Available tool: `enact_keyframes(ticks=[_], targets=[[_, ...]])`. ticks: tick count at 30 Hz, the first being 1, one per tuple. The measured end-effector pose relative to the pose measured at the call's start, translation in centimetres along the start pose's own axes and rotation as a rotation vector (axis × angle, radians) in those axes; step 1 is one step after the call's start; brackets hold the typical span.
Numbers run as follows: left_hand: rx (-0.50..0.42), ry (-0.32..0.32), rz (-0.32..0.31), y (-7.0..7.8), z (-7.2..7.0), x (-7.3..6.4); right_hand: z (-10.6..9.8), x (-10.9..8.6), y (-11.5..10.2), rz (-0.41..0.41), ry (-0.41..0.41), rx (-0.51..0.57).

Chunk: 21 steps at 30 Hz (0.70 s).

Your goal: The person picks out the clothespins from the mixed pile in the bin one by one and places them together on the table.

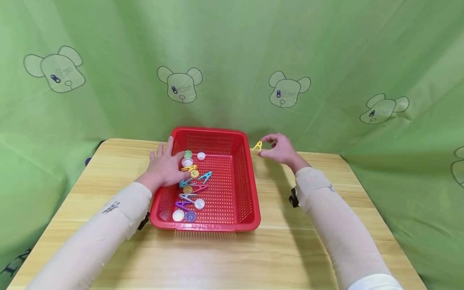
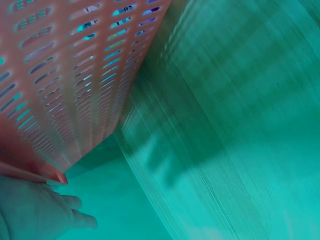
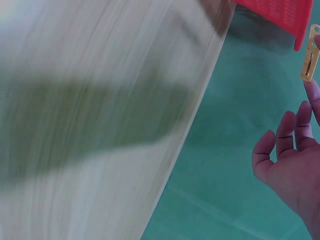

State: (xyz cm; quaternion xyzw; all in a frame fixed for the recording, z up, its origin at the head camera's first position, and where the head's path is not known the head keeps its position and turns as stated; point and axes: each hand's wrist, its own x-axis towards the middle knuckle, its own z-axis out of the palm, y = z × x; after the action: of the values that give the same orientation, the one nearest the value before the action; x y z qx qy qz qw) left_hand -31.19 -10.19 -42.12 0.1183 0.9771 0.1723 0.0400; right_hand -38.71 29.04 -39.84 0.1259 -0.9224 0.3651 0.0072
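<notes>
Head view shows a yellow A-shaped plastic clothespin (image 1: 259, 145) just outside a red, rectangular, slotted plastic basket (image 1: 255, 217), at the basket's 2 o'clock; whether the two touch cannot be told. The right hand (image 1: 284, 151) has its grip on that clothespin, pinched at the fingertips. Such a slight hold could slip, or a knock against the rim could dislodge the piece, dropping it on the pale wood-grain tabletop (image 1: 224, 259) or past its 12 o'clock edge. The left hand (image 1: 164, 169) reaches over the rim at 10 o'clock, its grip apparently loose, fingers spread; a broad sweep there could scatter small pieces, and weight on the rim might tip the basket.

Counted inside are six A-shaped plastic clothespins: yellow (image 1: 191, 167), bright blue (image 1: 208, 175), teal (image 1: 183, 183), pinkish red (image 1: 201, 187), pale grey (image 1: 184, 196) and purple (image 1: 180, 205). Eight round plastic caps join them: four white (image 1: 199, 204), two yellowish (image 1: 194, 174), one green (image 1: 187, 154), one purplish (image 1: 190, 216). The left hand may hide more. Beyond 12 o'clock hangs green fabric (image 1: 232, 40) with four whole mouse-head prints (image 1: 181, 87).
</notes>
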Motion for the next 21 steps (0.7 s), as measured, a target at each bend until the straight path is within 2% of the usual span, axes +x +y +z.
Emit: enact_keyframes(ticks=[12,21], targets=[[-0.013,0.021,0.005,-0.3,0.0,0.1,0.2,-0.5,2.4,0.025,-0.016,0.038],[-0.006,0.027,0.015,-0.3,0.2,-0.1,1.1,-0.9,5.0,0.049,-0.039,0.039]])
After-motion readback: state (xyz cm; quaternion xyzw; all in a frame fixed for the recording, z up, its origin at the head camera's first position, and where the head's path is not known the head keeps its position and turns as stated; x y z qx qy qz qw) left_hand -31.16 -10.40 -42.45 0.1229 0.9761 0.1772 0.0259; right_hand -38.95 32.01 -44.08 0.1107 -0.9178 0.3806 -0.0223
